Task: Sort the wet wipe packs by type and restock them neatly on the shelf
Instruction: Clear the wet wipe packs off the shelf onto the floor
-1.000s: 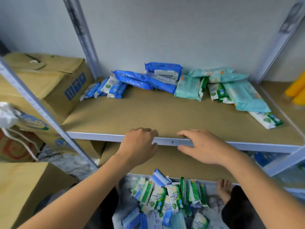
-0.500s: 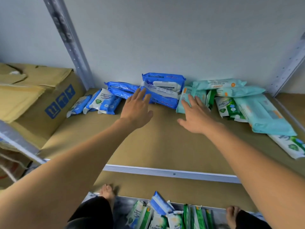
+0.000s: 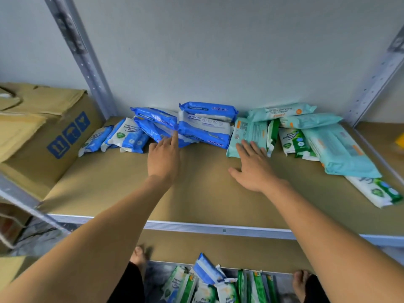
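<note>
Both hands at the back row of the shelf, packs straight ahead

The blue packs sit back-centre with long sides running left-right, and the teal pack just right of them points front-to-back. Left hand is nearer the blue, forefinger straight on its edge. Right hand has its fingers spread flat on the teal.

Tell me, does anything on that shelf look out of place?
Yes. One white-and-green pack lies slanted near the shelf's right front, forward of the rest. Another green pack sits among the teal packs, so those types look mixed.
</note>
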Available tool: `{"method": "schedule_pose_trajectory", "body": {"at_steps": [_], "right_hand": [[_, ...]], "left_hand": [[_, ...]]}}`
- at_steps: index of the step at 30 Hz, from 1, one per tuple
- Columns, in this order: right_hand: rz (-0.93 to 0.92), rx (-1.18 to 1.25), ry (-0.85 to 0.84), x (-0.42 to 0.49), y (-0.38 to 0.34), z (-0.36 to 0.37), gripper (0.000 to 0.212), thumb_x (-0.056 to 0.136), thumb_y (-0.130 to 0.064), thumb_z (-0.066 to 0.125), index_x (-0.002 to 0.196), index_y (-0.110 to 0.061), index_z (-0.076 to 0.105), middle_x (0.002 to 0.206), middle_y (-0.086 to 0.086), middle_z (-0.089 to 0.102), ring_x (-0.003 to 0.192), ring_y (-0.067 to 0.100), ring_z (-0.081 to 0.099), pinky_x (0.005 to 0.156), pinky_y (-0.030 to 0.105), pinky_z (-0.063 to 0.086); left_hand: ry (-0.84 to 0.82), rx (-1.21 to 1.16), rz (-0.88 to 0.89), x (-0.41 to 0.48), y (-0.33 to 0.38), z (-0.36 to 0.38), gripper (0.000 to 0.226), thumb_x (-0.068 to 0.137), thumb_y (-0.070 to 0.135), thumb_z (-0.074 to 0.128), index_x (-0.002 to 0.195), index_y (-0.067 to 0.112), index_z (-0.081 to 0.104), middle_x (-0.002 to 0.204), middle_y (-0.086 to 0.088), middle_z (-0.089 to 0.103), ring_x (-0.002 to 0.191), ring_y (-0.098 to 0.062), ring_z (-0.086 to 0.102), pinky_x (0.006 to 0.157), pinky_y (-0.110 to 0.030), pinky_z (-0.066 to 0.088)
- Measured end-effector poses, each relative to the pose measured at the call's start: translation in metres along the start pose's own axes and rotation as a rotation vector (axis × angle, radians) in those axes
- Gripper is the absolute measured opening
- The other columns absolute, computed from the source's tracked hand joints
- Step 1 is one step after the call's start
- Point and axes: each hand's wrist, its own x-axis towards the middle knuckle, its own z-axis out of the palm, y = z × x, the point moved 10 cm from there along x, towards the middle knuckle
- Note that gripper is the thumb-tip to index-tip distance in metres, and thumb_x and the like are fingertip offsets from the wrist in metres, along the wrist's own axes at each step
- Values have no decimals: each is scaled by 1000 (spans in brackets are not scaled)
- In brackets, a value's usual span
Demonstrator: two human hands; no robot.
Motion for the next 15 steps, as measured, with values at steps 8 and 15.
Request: {"method": "schedule_pose_trajectory", "body": {"at_steps": [8,15], "right_hand": [[-21,44,51,-58,-8,3,76,99,-48,44,159,-18,9,167,1,-1,154,23,-5,124,42,-5],[-29,103,133,-112,-21,2,64,98,-46,48,153,-18,33,162,3,26,151,25,14,124,43,7]], "left_hand": [[85,-400,113,-92,-20,-29,28,87,5,66,110,16,76,120,-2,72,109,-25,69,79,-40,58],[48,-686,89,-167,-28,-55,27,83,21,69,107,13,78,123,4,70,117,-5,63,101,-25,49]]}}
